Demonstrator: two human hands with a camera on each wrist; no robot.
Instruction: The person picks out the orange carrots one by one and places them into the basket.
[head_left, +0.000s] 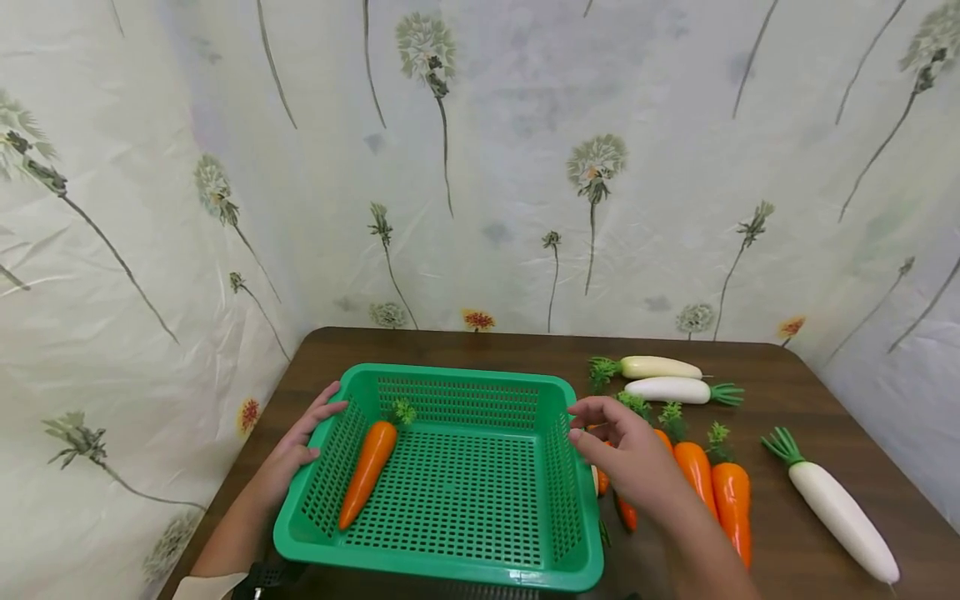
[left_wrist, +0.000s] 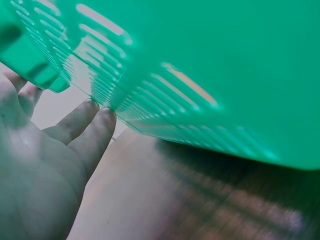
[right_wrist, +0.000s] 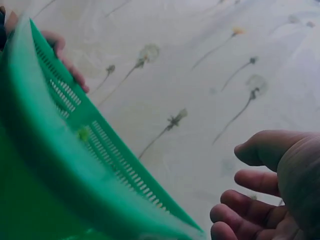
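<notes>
A green plastic basket (head_left: 450,467) with slotted walls stands in the middle of the head view. Inside it, along the left side, lies one orange carrot (head_left: 369,473) with a leafy green top. My left hand (head_left: 288,454) is at the basket's left rim; in the left wrist view its straight fingertips (left_wrist: 105,117) touch the slotted wall. Beside the right rim is my right hand (head_left: 633,454), its fingers loosely bent. The right wrist view shows that hand (right_wrist: 270,195) holding nothing, with a gap between it and the basket (right_wrist: 100,165).
Right of the basket, several carrots (head_left: 731,500) lie partly behind my right arm. Two white radishes (head_left: 667,390) lie at the back, and another white radish (head_left: 843,517) lies at the far right. The brown table (head_left: 465,346) meets a wall covering (head_left: 495,167) with dandelion prints.
</notes>
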